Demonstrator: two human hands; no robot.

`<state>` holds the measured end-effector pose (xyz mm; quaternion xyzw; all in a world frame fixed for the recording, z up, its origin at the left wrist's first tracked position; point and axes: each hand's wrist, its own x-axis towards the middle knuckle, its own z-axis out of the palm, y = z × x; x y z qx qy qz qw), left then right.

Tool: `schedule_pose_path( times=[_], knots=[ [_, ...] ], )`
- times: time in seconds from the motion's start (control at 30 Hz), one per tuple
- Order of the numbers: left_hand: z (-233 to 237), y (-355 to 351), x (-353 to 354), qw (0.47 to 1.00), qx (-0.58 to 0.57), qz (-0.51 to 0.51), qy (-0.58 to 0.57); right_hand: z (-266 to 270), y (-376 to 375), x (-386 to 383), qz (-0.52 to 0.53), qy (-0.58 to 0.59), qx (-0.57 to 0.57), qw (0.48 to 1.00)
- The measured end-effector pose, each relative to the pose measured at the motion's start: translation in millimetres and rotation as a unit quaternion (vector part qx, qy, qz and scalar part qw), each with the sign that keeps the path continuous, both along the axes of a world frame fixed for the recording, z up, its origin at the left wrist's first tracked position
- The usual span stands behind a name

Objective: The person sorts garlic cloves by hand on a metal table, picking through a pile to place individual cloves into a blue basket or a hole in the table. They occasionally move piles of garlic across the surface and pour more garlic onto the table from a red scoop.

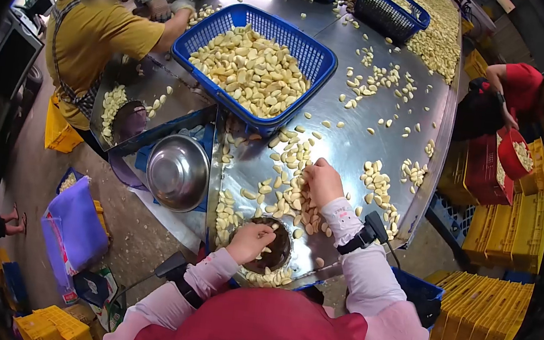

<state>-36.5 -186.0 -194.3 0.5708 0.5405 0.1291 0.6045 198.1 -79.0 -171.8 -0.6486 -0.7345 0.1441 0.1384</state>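
Note:
Peeled garlic cloves (291, 151) lie scattered over a shiny metal table (331, 133). At the near edge, a round hole (280, 249) is cut into the tabletop, with cloves around its rim. Over this hole is my left hand (249, 242), its fingers pinched together, a pale clove (274, 226) at the fingertips. Farther forward and to the right, my right hand (325, 182) reaches down into the loose cloves with curled fingers. Whatever its fingertips grip is hidden beneath the hand.
A blue basket (325, 64) heaped with cloves stands ahead. To the left sits a steel bowl (178, 172). A co-worker in a yellow shirt (113, 28) works at the far left; another in red (522, 92) holds a red basin (515, 154). Yellow crates (481, 318) are stacked at right.

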Motion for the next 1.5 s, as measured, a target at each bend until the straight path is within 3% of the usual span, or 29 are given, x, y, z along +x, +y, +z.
schedule_pose_path(
  times=[0.03, 0.07, 0.13, 0.2, 0.27, 0.3, 0.33, 0.4, 0.47, 0.5, 0.6, 0.63, 0.7, 0.77, 0.83, 0.93, 1.0, 1.03, 1.1, 1.13, 1.17, 1.2, 1.23, 1.3, 1.4, 1.47, 1.5],
  knots=[
    [13, 4, 5, 0.997, 0.047, 0.062, -0.006, -4, 2, 2, -0.003, 0.013, -0.02, 1.0],
    [16, 13, 5, 0.997, 0.049, 0.059, -0.006, 2, 1, 2, -0.006, 0.014, -0.018, 1.0],
    [21, 33, 7, 0.974, 0.206, 0.096, -0.013, 15, -6, 5, -0.003, 0.035, -0.033, 0.999],
    [31, 53, 19, 0.974, 0.203, 0.098, -0.017, 7, -10, 3, -0.01, 0.04, 0.001, 0.999],
    [29, 72, 34, 0.947, 0.314, 0.067, 0.007, 6, -13, 6, -0.017, 0.043, 0.037, 0.998],
    [36, 79, 39, 0.968, 0.246, 0.031, 0.043, 9, -14, 10, -0.047, 0.061, 0.032, 0.997],
    [39, 81, 46, 0.967, 0.249, 0.032, 0.041, 13, -12, 13, -0.076, 0.079, 0.028, 0.994],
    [41, 78, 61, 0.866, 0.477, -0.084, 0.126, 22, -2, 11, -0.107, 0.146, -0.002, 0.983],
    [34, 62, 73, 0.843, 0.422, -0.249, 0.224, 6, 10, 0, -0.01, 0.048, 0.053, 0.997],
    [36, 54, 76, 0.826, 0.427, -0.293, 0.223, 0, 16, -5, 0.009, -0.074, -0.018, 0.997],
    [32, 31, 70, 0.807, 0.439, -0.348, 0.186, 2, 15, -7, 0.028, -0.1, -0.046, 0.994],
    [29, 28, 61, 0.797, 0.472, -0.341, 0.16, 6, 14, -4, 0.022, -0.097, -0.041, 0.994],
    [32, 29, 48, 0.799, 0.495, -0.31, 0.144, 28, 19, 10, 0.013, -0.01, -0.148, 0.989],
    [27, 41, 41, 0.796, 0.509, -0.295, 0.142, 78, 41, 20, 0.004, 0.172, -0.123, 0.977],
    [24, 46, 39, 0.845, 0.471, -0.225, 0.118, 137, 70, 12, -0.002, 0.333, -0.064, 0.941],
    [34, 68, 51, 0.864, 0.465, -0.167, 0.098, 188, 110, -18, 0.08, 0.507, 0.066, 0.856],
    [38, 85, 47, 0.881, 0.446, -0.138, 0.082, 194, 128, -7, 0.053, 0.594, 0.032, 0.802],
    [40, 94, 39, 0.88, 0.447, -0.095, 0.131, 173, 143, 5, 0.016, 0.604, 0.112, 0.789],
    [35, 110, 24, 0.884, 0.424, -0.032, 0.197, 127, 147, 33, -0.17, 0.392, 0.12, 0.896],
    [30, 115, 20, 0.882, 0.427, -0.037, 0.196, 78, 151, 40, -0.178, 0.244, 0.181, 0.936],
    [24, 121, 18, 0.886, 0.41, -0.035, 0.212, 51, 142, 39, -0.159, 0.144, 0.061, 0.975],
    [18, 125, 18, 0.891, 0.392, -0.033, 0.228, 0, 133, 27, -0.147, 0.086, 0.053, 0.984],
    [12, 130, 19, 0.898, 0.391, -0.032, 0.201, -23, 118, 11, -0.133, 0.13, 0.045, 0.982],
    [3, 137, 26, 0.888, 0.413, -0.013, 0.204, -10, 78, -20, -0.053, 0.045, 0.098, 0.993],
    [-15, 144, 25, 0.893, 0.423, 0.018, 0.153, -3, 46, -35, 0.054, 0.098, 0.021, 0.993],
    [-31, 142, 27, 0.889, 0.419, 0.027, 0.183, 11, 59, -27, -0.026, 0.337, -0.037, 0.94],
    [-32, 141, 30, 0.888, 0.422, 0.021, 0.183, 16, 81, -17, -0.073, 0.297, 0.011, 0.952]
  ],
)
